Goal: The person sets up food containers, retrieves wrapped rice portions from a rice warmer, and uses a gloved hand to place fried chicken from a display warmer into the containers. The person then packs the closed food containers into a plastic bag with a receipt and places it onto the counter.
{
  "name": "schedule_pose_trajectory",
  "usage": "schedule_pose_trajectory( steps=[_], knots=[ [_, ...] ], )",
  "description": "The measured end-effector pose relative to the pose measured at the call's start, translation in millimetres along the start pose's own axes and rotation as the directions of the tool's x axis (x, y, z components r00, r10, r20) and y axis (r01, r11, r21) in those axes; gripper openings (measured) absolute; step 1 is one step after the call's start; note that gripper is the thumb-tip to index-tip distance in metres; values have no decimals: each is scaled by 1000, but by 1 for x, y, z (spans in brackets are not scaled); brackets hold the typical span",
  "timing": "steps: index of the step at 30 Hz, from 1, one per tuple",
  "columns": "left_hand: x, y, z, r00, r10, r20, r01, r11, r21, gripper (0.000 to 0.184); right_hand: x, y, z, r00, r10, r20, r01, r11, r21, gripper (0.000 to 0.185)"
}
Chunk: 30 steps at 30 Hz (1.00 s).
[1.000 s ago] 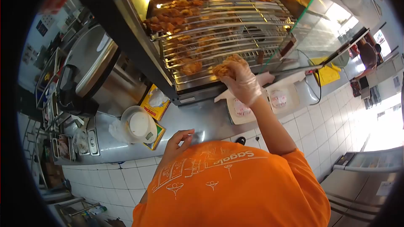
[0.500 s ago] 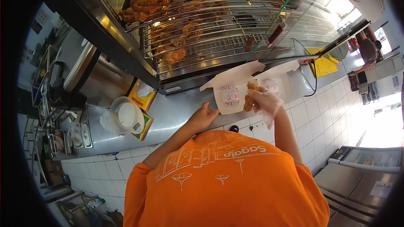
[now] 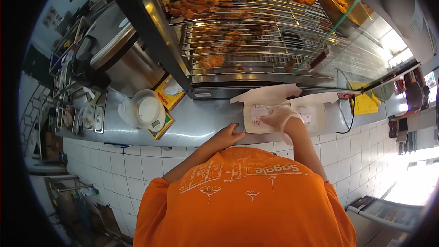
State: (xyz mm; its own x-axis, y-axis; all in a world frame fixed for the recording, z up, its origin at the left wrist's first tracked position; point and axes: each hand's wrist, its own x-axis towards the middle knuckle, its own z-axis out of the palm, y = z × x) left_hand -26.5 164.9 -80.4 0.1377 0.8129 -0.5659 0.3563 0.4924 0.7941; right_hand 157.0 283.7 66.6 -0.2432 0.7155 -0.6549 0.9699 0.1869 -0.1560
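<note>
Two white paper boxes stand side by side on the counter with lids up. In the left box (image 3: 258, 128) lies a rice pack (image 3: 256, 114) in printed paper; the right box (image 3: 318, 126) holds another rice pack (image 3: 305, 115). My right hand (image 3: 279, 118), in a clear plastic glove, reaches down into the left box beside its rice pack. Its fingers are bunched together; the fried chicken it carried is hidden beneath them. My left hand (image 3: 230, 136), bare and holding nothing, rests at the counter edge just left of that box, thumb apart from the loosely curled fingers.
Behind the boxes rises a glass warming cabinet, its wire racks (image 3: 256, 27) carrying fried chicken (image 3: 212, 61). To the left are a kitchen scale (image 3: 157, 124) with a round container, yellow boxes (image 3: 164, 96) and a large steel cooker (image 3: 132, 71). A black cable (image 3: 353, 114) hangs at right.
My right hand has lowered from above the boxes into the left one, and the fried chicken has gone out of sight. The view has shifted; my left hand stays near the counter edge.
</note>
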Motion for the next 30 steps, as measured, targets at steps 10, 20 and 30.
schedule_pose_trajectory(
  steps=[10, 20, 30],
  knots=[
    [-84, -93, -31, 959, -59, -278, -56, 921, -387, 57, 69, -111, -61, 603, -490, -630, 205, 858, -471, 47],
    [-140, -161, -55, 881, -256, -398, -47, 790, -612, 47, 99, -134, -82, 794, -465, -392, 47, 689, -723, 48],
    [-145, -161, -92, 906, -186, -380, -92, 790, -607, 44, 77, -177, -44, 609, -416, -676, 333, 907, -258, 53]
  ],
)
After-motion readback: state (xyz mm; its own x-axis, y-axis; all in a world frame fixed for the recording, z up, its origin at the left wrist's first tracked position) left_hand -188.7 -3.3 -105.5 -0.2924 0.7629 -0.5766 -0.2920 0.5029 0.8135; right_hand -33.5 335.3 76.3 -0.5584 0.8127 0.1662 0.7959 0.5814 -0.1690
